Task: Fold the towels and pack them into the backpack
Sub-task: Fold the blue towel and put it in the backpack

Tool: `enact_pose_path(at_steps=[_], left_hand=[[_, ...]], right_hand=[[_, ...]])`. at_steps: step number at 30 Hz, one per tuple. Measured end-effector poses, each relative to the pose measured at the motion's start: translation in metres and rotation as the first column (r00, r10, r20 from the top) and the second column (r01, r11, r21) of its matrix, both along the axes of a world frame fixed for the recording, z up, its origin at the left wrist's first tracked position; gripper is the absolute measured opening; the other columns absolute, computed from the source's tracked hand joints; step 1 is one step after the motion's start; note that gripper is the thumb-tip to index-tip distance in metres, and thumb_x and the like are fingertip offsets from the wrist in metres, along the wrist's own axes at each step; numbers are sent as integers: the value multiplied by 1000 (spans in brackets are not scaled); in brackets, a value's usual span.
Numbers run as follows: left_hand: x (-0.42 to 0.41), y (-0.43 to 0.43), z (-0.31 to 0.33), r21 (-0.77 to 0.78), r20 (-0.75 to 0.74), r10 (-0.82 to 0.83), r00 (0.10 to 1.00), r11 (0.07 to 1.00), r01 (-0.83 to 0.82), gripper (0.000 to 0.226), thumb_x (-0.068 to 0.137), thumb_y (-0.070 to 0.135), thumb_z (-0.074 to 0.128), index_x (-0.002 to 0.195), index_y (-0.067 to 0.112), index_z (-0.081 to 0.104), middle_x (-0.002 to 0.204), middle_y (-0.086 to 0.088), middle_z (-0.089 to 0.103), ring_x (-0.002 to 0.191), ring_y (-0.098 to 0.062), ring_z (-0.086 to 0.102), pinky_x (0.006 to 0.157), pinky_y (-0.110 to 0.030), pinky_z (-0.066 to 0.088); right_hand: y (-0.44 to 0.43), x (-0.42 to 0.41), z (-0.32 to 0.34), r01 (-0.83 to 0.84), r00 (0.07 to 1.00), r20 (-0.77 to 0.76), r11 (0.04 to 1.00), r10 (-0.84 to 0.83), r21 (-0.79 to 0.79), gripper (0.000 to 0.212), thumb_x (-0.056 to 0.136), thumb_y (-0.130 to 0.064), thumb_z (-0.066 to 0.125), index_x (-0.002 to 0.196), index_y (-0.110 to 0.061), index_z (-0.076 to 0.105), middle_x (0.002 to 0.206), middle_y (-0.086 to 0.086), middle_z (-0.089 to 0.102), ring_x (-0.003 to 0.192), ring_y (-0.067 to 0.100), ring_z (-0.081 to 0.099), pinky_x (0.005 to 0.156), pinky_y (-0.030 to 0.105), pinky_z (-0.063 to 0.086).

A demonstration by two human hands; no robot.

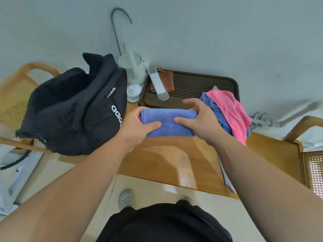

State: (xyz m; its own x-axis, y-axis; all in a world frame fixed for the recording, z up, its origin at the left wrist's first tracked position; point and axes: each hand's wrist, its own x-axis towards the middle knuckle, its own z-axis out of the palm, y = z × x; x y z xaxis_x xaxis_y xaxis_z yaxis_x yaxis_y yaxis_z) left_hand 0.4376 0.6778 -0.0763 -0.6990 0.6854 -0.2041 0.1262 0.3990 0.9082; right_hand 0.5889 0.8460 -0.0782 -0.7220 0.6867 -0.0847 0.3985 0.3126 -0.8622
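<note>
Nearby, tea tray point(206, 82) behind folded towel point(168, 123)

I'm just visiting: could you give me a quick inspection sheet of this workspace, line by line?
Surface: wooden table.
Job's things: folded blue towel, in both hands; black backpack at left; heap of pink and blue towels at right.
Clutter: white kettle, white cup, dark tray holding a brown cloth and a white bar.
Hands: left hand and right hand each grip one end of the blue towel.
Cables: nothing seen.
Surroundings: pale wall; wooden chair at left, another at right.
</note>
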Motion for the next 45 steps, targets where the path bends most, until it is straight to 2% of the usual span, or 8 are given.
enact_pose_path(at_steps=[10,14,19,24,29,38,42,45], left_hand=[[-107,-42,106,207,-279,-28,960,974,89,31,77,34,83,99,24,63,91,12,66,84,-4,63,73,-26,52],[-139,-61,139,274,-211,-37,977,957,96,29,77,37,82,97,24,65,92,9,71,87,-10,68,78,-38,58],[-191,-84,151,343,-122,-13,992,938,54,18,84,22,80,97,24,67,88,12,73,81,-3,69,67,-19,53],[-244,-111,140,352,18,118,993,929,-117,19,86,19,78,101,22,66,94,7,75,88,-11,72,75,-28,57],[-286,-135,118,253,66,185,981,948,-195,28,86,27,77,111,19,66,106,-2,75,99,-21,73,89,-45,59],[-346,-139,51,-65,-171,-54,984,997,43,34,82,38,80,108,26,61,94,4,67,87,-17,65,68,-27,48],[-371,-137,23,-440,-563,-442,698,876,200,53,80,59,71,124,32,60,120,5,64,114,-22,57,89,-37,47],[-387,-141,8,-641,-609,-672,422,730,238,60,81,68,61,135,41,53,162,-3,27,147,-30,22,115,-53,28]], right_hand=[[-80,-113,90,244,916,-308,967,-256,-76,39,90,-29,74,126,-31,59,118,-17,63,101,-10,59,79,6,46],[-103,-144,121,287,876,-370,951,-309,-114,40,86,-37,75,124,-36,61,119,-7,66,106,8,66,87,25,56],[-120,-189,147,226,896,-375,971,-238,-76,41,88,-32,75,125,-33,59,114,-6,64,100,7,65,83,23,56],[-135,-245,143,26,949,-311,997,-47,-72,49,85,-24,67,129,-40,52,116,-1,62,100,18,63,86,32,56],[-151,-291,131,-68,960,-271,998,66,0,41,92,-22,66,128,-37,54,109,-15,56,95,4,58,80,18,47],[-167,-335,103,-192,972,184,944,145,269,20,97,-14,56,107,-30,65,118,4,44,91,16,53,67,6,35],[-180,-342,88,-212,878,477,912,21,351,24,100,-12,53,110,-30,65,119,1,39,94,21,54,79,27,51],[-190,-351,83,-186,753,649,912,-106,365,30,99,-11,55,118,-32,63,123,3,35,86,22,56,78,31,51]])
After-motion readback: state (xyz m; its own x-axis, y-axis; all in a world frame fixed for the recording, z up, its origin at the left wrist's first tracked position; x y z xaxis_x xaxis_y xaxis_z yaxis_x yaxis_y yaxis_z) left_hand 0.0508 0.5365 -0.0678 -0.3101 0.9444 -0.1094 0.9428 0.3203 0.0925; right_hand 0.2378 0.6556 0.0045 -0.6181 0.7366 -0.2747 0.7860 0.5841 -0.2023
